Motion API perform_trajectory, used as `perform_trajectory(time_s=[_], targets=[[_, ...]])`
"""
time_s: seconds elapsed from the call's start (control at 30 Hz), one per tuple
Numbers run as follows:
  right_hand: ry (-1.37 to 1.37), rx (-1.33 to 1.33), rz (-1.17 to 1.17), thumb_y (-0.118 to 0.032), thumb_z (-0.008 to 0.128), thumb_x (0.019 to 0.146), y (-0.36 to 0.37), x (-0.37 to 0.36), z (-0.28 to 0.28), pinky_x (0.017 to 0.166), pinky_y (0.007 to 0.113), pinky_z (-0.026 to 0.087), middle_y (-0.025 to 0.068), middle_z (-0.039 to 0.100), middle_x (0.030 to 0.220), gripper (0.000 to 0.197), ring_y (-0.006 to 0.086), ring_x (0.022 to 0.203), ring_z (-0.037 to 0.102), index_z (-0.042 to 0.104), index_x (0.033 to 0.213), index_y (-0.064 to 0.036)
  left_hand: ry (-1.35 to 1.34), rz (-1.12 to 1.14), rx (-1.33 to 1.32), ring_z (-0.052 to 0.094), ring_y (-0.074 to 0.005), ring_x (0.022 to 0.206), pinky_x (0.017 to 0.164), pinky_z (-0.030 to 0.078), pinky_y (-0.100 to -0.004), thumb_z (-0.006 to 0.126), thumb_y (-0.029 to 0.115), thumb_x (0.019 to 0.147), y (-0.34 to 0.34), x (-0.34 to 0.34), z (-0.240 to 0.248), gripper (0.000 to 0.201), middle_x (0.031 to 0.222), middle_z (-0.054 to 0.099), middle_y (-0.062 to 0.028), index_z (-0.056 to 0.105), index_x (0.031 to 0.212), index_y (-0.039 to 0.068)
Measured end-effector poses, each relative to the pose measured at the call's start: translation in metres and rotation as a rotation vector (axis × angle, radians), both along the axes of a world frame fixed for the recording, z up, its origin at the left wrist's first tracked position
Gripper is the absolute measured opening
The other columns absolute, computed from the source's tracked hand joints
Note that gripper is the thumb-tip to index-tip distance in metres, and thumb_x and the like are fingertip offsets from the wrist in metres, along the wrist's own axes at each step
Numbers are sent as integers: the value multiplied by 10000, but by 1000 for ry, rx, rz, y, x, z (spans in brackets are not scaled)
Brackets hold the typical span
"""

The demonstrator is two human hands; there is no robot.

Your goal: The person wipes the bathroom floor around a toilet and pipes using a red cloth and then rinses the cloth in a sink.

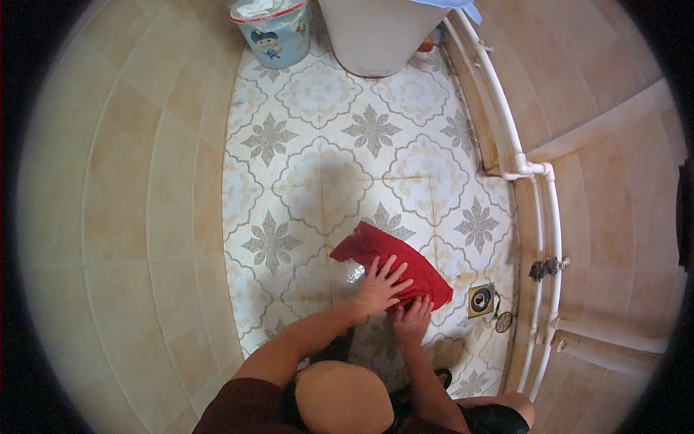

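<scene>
A red cloth (394, 253) lies spread on the patterned floor tiles in front of me. My left hand (383, 286) presses on its middle with the fingers spread apart. Close beside it, my right hand (413, 318) rests its fingertips on the cloth's near edge, the fingers slightly bent and a little apart. The palms' undersides are hidden. A wet, shiny patch (354, 272) shows on the tiles just left of the cloth.
A floor drain (481, 300) lies to the right, its round cover (504, 322) beside it. White pipes (531, 170) run along the right wall. Far off stand a light blue bucket (278, 40) and a large whitish bin (372, 43). A tiled wall (159, 217) bounds the left.
</scene>
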State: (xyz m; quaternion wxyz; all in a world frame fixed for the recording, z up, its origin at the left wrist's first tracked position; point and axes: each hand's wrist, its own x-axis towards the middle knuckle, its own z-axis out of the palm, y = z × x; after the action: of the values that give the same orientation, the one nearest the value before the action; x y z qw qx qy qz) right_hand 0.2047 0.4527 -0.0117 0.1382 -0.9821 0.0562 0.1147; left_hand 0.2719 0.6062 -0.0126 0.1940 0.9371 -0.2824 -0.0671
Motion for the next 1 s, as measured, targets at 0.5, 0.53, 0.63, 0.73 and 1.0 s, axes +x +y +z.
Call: perform_trajectory(time_s=[0.5,0.53,0.63,0.73,1.0], targets=[[119,581,622,-100,528,811,135,70,20,932,441,394,206,488,1221,450,382,1096,482,435,1244,-25,114,1207,294,47,-429,1355,997,121,-671,461,507,854,283,52,-2,677,1500,91,-135,177,1433,302],[125,569,614,-100,528,811,131,64,21,932,441,394,206,488,1221,450,382,1096,482,435,1244,-25,125,1200,285,47,-429,1355,997,121,-671,461,507,854,275,65,-8,677,1500,91,-135,177,1433,302],[0,505,751,-97,533,796,107,50,13,907,445,407,192,502,1204,447,365,1059,508,453,1231,-41,44,1339,324,61,-493,1327,960,83,-718,458,473,856,241,113,-18,656,1484,115,-184,210,1429,270],[289,394,542,-101,535,781,65,56,4,893,443,413,176,507,1207,444,349,1039,524,470,1218,-68,-114,1099,293,66,-487,1330,969,63,-713,453,470,849,186,144,-27,637,1475,151,-189,261,1416,251],[347,-105,1124,-137,539,766,-103,88,71,708,436,497,126,600,861,302,317,816,607,536,1063,-85,311,209,90,-16,-456,1351,1003,-15,-681,541,497,773,42,153,14,707,1484,122,-188,325,1391,227]])
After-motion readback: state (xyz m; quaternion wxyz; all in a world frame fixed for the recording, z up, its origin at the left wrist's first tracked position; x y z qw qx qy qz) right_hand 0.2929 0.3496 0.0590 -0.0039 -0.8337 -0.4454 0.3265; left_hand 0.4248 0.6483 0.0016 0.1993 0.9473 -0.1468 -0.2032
